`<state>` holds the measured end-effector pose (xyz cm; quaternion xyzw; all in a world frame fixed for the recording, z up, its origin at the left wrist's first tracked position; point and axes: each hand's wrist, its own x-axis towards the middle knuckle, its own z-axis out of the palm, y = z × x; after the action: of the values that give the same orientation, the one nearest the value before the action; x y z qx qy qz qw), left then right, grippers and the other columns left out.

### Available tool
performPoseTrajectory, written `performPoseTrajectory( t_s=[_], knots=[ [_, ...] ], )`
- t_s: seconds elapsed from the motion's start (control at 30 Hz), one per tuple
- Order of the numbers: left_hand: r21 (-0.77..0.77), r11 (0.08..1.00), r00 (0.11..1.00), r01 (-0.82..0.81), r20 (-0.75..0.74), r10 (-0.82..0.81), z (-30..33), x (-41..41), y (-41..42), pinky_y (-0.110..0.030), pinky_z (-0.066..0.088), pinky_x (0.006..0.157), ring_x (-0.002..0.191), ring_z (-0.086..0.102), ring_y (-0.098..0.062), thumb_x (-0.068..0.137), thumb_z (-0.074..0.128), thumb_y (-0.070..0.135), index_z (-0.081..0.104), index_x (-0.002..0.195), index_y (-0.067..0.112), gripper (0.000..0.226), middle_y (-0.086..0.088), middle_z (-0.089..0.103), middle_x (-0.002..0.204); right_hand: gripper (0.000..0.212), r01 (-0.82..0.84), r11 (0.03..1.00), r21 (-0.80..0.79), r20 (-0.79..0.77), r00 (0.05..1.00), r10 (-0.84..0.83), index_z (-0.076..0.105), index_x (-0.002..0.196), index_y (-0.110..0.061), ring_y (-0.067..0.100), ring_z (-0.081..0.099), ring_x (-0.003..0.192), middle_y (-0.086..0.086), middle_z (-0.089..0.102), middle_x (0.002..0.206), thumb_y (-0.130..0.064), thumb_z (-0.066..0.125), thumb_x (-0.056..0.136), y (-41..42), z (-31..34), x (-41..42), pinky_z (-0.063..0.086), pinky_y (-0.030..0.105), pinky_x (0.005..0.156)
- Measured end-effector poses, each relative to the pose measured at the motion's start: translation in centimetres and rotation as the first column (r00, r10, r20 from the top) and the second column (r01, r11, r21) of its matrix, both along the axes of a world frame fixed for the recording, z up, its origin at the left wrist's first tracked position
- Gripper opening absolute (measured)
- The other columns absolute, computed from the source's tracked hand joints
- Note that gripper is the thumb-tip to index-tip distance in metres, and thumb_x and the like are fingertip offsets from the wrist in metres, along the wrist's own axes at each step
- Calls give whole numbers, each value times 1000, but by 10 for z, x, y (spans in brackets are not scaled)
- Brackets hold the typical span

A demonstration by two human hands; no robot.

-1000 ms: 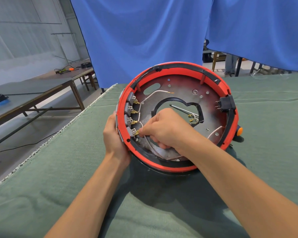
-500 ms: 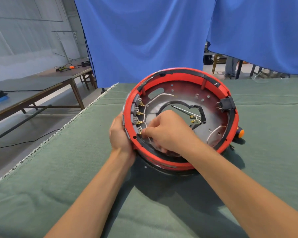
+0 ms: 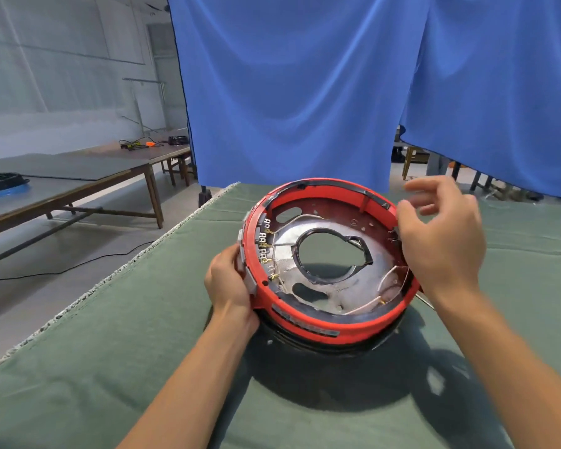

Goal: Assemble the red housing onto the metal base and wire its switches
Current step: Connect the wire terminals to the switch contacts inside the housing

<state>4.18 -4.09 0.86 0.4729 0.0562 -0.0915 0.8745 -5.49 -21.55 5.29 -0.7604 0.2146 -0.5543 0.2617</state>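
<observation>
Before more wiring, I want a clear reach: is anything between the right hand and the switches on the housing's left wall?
Nothing visible: the right hand is at the red housing's right rim, open interior before the switches.

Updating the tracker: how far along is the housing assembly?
Done: red housing sits round the metal base; several brass terminals look seated at the switches. In hand: left hand grips the rim, right hand open at the far side. Left: white wire lies loose.

Blue curtain (image 3: 305,92) behind, pale wall (image 3: 46,59) left, wooden tables (image 3: 78,179), grey floor (image 3: 78,247)
</observation>
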Motion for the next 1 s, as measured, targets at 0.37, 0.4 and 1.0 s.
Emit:
performPoseTrajectory(
  t_s=[0.37,0.4,1.0],
  knots=[
    [52,999,999,-12,34,10,-8,17,7,-31,51,63,59,61,-22,87,46,23,70,60,16,36,-5,65,67,18,-298,522,799,19,880,474,62,86,-17,11,62,47,0,69,69,-30,71,77,-24,-32,17,43,20,41],
    [89,996,999,-11,52,6,-9,19,6,-30,51,62,60,62,-21,89,45,25,71,60,16,40,-5,67,66,13,-325,497,805,77,887,455,63,80,-16,10,61,43,0,69,63,-25,72,78,-24,-35,18,44,20,41],
    [498,595,566,-631,820,-86,39,-16,-14,-29,41,63,73,55,-14,80,59,10,63,78,25,15,13,58,73,21,-429,610,666,297,903,311,68,91,-16,14,66,74,-4,72,80,-27,76,76,-18,-36,16,50,30,67]
  ],
)
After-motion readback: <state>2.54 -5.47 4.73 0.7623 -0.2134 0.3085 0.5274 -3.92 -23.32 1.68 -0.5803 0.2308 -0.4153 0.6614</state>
